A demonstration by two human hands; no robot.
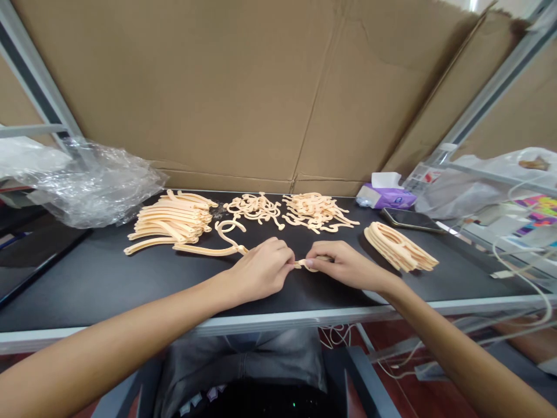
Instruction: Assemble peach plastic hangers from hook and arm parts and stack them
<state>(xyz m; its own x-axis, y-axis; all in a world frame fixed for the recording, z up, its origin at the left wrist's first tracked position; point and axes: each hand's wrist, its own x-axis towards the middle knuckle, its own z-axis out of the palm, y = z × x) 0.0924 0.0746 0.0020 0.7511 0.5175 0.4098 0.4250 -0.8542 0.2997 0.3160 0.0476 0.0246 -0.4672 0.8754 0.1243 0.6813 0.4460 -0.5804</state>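
Note:
Near the table's front edge, my left hand is closed around a cream plastic folding hanger. The hanger's hook and one arm stick out to the left of the hand; my fingers hide its middle. Just to the right, my right hand pinches a small curved cream plastic piece by the hanger's right end. Whether the two parts are joined cannot be seen. Behind the hands lie a heap of hooks and a heap of small curved pieces.
A stack of hanger arms lies on the left, and stacked cream hanger parts on the right. Behind those are a phone and a purple tissue pack. Clear plastic wrap bulges at far left. Cardboard walls the back.

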